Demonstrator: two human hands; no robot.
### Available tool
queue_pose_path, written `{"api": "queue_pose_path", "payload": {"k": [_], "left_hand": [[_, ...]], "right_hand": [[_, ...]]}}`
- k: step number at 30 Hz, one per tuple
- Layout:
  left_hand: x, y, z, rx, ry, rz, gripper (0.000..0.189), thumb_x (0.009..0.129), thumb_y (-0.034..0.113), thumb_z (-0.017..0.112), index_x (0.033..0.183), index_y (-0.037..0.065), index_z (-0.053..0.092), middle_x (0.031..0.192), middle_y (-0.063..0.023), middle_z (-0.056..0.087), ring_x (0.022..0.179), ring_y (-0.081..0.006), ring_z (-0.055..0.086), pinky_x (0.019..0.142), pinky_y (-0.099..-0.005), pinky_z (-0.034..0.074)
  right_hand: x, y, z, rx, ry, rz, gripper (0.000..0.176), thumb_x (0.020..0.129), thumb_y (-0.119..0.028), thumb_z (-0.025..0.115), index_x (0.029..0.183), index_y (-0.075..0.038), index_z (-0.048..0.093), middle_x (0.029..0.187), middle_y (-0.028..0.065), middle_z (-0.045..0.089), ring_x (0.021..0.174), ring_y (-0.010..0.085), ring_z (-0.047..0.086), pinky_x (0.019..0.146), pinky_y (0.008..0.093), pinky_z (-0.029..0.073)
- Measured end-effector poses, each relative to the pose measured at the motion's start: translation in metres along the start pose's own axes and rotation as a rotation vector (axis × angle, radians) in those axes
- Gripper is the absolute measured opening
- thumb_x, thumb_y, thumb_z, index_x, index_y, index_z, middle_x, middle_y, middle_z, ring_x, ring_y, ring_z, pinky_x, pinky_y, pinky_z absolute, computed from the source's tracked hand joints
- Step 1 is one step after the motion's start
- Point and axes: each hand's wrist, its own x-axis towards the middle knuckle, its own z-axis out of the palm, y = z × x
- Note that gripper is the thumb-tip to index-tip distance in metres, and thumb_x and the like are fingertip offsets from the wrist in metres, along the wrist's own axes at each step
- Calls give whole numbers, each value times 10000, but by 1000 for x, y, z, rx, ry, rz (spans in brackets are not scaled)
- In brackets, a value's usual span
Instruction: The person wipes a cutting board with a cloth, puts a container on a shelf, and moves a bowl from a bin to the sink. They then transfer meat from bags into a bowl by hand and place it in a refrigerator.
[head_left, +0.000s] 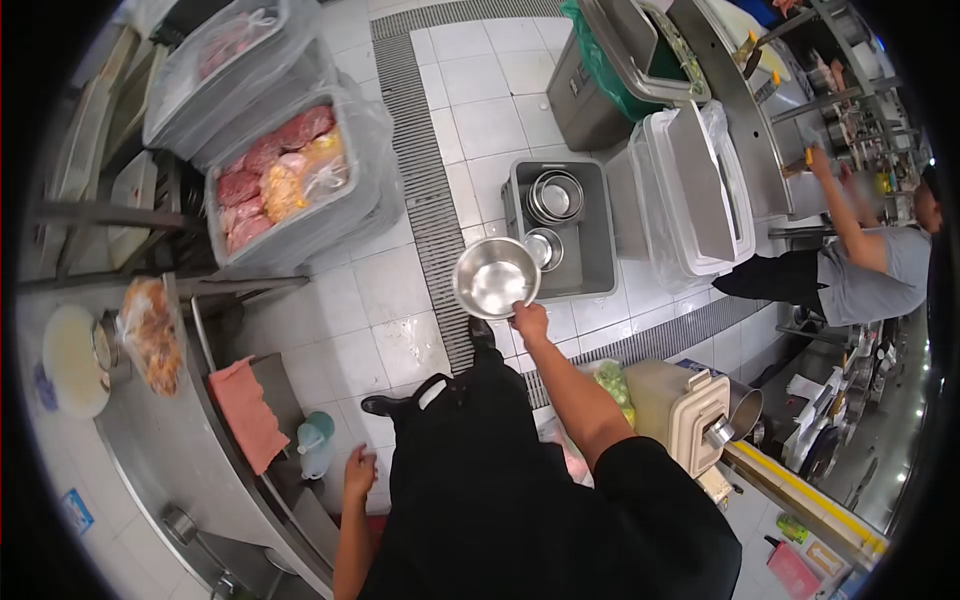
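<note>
A round, shiny metal bowl (496, 278) is in my right hand (529, 321), whose fingers grip its near rim. The bowl looks empty and overlaps the left edge of a grey plastic bin (582, 270). Inside that bin are stacked metal bowls (556, 196) and a smaller metal bowl (544, 248). My left hand (360, 472) hangs low at the left with its fingers apart and nothing in it, near a bottle (315, 455) with a blue-green top.
Grey bins with raw meat (270, 180) stand at the upper left. A steel counter (170, 440) with a pink cloth (248, 413) lies left. Lidded bins (690, 200) stand right, a beige container (680, 400) lower right. A co-worker (870, 260) stands far right.
</note>
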Motion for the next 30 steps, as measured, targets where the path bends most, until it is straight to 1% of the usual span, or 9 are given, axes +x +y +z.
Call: {"api": "queue_pose_path", "payload": {"k": [5, 7, 9, 13, 17, 21, 23, 26, 30], "left_hand": [[-28, 11, 20, 112, -3, -228, 481, 854, 186, 594, 1299, 45, 477, 902, -95, 607, 615, -146, 572, 483, -286, 490], [-20, 19, 27, 135, -16, -252, 465, 882, 207, 567, 1309, 51, 465, 1019, -121, 620, 710, -183, 628, 550, -306, 532], [-8, 23, 34, 115, -1, -260, 459, 886, 211, 567, 1303, 47, 470, 1010, -109, 619, 720, -176, 624, 553, -303, 533], [-5, 64, 62, 23, -43, -319, 433, 899, 214, 574, 1284, 36, 486, 979, -74, 610, 730, -146, 611, 575, -286, 536], [1, 48, 72, 47, -40, -357, 417, 909, 220, 578, 1274, 35, 497, 948, -62, 600, 748, -131, 608, 597, -281, 536], [-2, 69, 90, 0, -60, -375, 408, 919, 222, 565, 1277, 37, 502, 967, -57, 607, 778, -134, 604, 649, -276, 522], [-6, 65, 89, -31, 20, -347, 401, 920, 219, 554, 1278, 42, 508, 988, -56, 612, 799, -137, 604, 666, -274, 508], [0, 71, 90, -50, 18, -307, 419, 917, 232, 561, 1294, 59, 505, 967, -57, 617, 784, -126, 597, 666, -265, 504], [9, 67, 96, -32, -21, -257, 439, 908, 278, 563, 1295, 77, 515, 939, -60, 622, 795, -119, 591, 664, -272, 505]], "right_hand": [[162, 81, -31, -25, 207, -22, 294, 815, -252, 576, 735, 25, 631, 600, 112, 616, 499, 176, 596, 430, 310, 450], [246, 123, -23, 94, 311, -57, 290, 839, -275, 580, 758, 3, 605, 594, 106, 583, 461, 180, 561, 385, 319, 417], [234, 41, -54, 389, 100, 128, 274, 856, -262, 580, 750, -9, 573, 630, 104, 578, 453, 189, 544, 374, 320, 413], [315, 9, -46, 611, 145, 307, 221, 880, -219, 552, 905, -1, 530, 671, 106, 561, 492, 208, 541, 367, 339, 424], [388, 6, -27, 745, 137, 425, 255, 892, -271, 566, 952, -29, 514, 807, 103, 540, 661, 234, 583, 447, 367, 468], [450, 39, -17, 952, 55, 372, 251, 941, -315, 516, 998, -71, 532, 844, 117, 545, 748, 290, 582, 621, 486, 501], [499, 78, -20, 985, -112, 358, 295, 953, -361, 481, 1065, -92, 528, 1009, 129, 539, 917, 316, 560, 803, 534, 481], [476, 41, -24, 848, -135, 446, 511, 916, -432, 517, 1323, -143, 405, 1345, 115, 380, 1224, 316, 432, 932, 529, 425], [439, 21, -29, 788, -97, 457, 371, 904, -409, 553, 1195, -182, 507, 1181, 100, 523, 1084, 290, 530, 922, 491, 437]]}}
